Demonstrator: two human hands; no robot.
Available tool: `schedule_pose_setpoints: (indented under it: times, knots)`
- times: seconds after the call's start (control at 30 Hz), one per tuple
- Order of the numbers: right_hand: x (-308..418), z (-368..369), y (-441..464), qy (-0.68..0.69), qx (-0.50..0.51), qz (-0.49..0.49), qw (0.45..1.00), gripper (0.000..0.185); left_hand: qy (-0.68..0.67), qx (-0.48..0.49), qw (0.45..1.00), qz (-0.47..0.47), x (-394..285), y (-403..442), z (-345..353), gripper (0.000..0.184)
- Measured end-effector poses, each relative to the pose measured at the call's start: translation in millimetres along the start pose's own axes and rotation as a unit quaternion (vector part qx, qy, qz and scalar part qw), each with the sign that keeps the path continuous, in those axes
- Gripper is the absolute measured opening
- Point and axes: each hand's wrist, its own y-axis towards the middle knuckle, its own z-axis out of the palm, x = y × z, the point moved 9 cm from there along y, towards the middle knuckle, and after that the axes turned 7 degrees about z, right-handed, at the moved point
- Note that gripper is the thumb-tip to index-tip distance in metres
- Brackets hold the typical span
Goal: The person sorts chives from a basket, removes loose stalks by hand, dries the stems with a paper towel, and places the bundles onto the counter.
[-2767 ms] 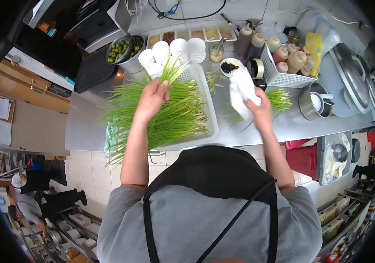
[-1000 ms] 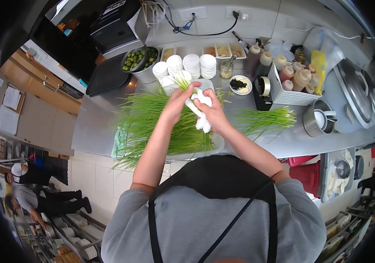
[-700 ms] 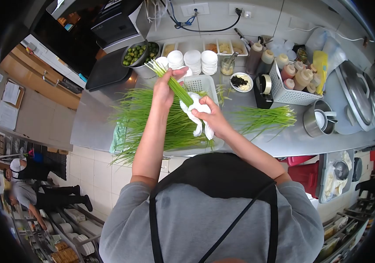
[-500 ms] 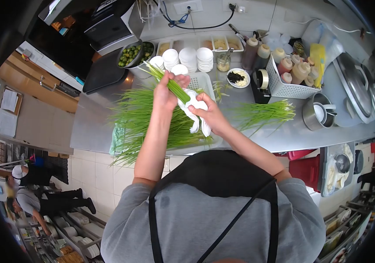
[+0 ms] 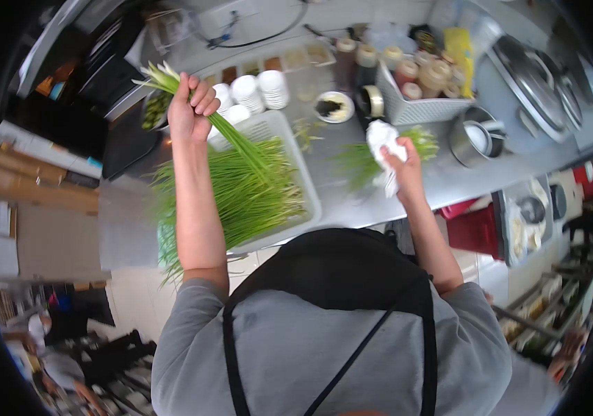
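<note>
My left hand [image 5: 190, 114] is closed around a bunch of green onions [image 5: 237, 142]. Their pale ends stick up past my fingers, and the long green leaves hang down over the white plastic tray [image 5: 310, 197]. More green onions [image 5: 248, 197] fill that tray and spill over its left side. Out to the right, my right hand [image 5: 409, 166] grips a crumpled white cloth [image 5: 382, 142]. Beneath and behind the cloth lies a smaller pile of green onions [image 5: 355, 166] on the metal counter [image 5: 334, 204], partly hidden.
Stacked white cups [image 5: 273, 90] stand behind the tray. A bowl with dark and white bits [image 5: 334, 107], a basket of sauce bottles [image 5: 421, 111], a steel pot [image 5: 473, 142] and large lids [image 5: 528, 90] line the back and right. Other people are at lower left.
My hands have moved apart: the left went left and up with the bunch, while the right drew the cloth away to the right. The view has shifted.
</note>
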Motion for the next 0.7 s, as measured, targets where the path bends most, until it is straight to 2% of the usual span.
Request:
schedule_pose_setpoints:
  times: [0.03, 0.07, 0.1, 0.13, 0.2, 0.27, 0.33, 0.37, 0.4, 0.43, 0.47, 0.53, 0.57, 0.6, 0.7]
  knots:
    - [8.2, -36.0, 4.9, 0.025, -0.053, -0.028, 0.998, 0.022, 0.082, 0.038, 0.996, -0.013, 18.1, 3.8, 27.8, 0.027]
    - [15.8, -71.9, 7.4, 0.05, -0.105, -0.057, 0.992, 0.021, 0.07, 0.049, 0.996, -0.03, 39.3, 7.0, 54.3, 0.027]
    - [31.0, -99.2, 2.4, 0.06, -0.142, -0.09, 0.984, 0.021, 0.242, 0.1, 0.962, -0.069, 67.0, 6.3, 81.4, 0.026]
    - [45.2, -124.4, -3.5, 0.07, -0.176, -0.122, 0.974, 0.021, 0.408, 0.15, 0.895, -0.1, 95.8, 4.4, 102.4, 0.026]
    - [73.9, -162.1, -23.7, 0.064, -0.253, -0.18, 0.948, 0.02, 0.524, 0.234, 0.797, -0.185, 160.6, -1.4, 138.2, 0.031]
    - [89.7, -194.9, -42.6, 0.07, -0.298, -0.184, 0.934, 0.02, 0.547, 0.349, 0.728, -0.22, 257.6, -10.7, 166.3, 0.032]
    - [82.6, -214.7, -40.2, 0.097, -0.279, -0.215, 0.931, 0.02, 0.558, 0.403, 0.681, -0.251, 312.9, -13.6, 174.5, 0.035]
    - [80.3, -217.6, -40.5, 0.098, -0.279, -0.215, 0.931, 0.02, 0.556, 0.408, 0.678, -0.254, 342.2, -14.0, 165.0, 0.035]
    - [77.9, -218.7, -41.1, 0.099, -0.278, -0.215, 0.931, 0.02, 0.641, 0.409, 0.645, -0.079, 355.9, -1.4, 164.1, 0.038]
    - [76.8, -216.5, -42.4, 0.113, -0.279, -0.213, 0.929, 0.02, 0.699, 0.393, 0.589, 0.1, 353.2, 1.8, 173.8, 0.043]
    - [76.1, -216.6, -43.0, 0.114, -0.283, -0.212, 0.928, 0.02, 0.698, 0.397, 0.588, 0.099, 350.1, 0.0, 178.7, 0.043]
    - [77.1, -215.1, -44.8, 0.088, -0.287, -0.221, 0.928, 0.02, 0.7, 0.335, 0.629, -0.039, 335.1, 5.4, 163.4, 0.047]
    - [76.7, -214.2, -44.5, 0.088, -0.291, -0.219, 0.927, 0.02, 0.706, 0.343, 0.619, -0.027, 333.9, 9.7, 150.9, 0.033]
    - [75.0, -214.6, -44.1, 0.088, -0.291, -0.217, 0.928, 0.02, 0.674, 0.332, 0.659, -0.03, 320.3, 13.9, 143.1, 0.023]
    - [68.9, -204.5, -31.7, 0.024, -0.27, -0.17, 0.947, 0.022, 0.668, 0.279, 0.689, 0.044, 256.4, 17.5, 118.1, 0.014]
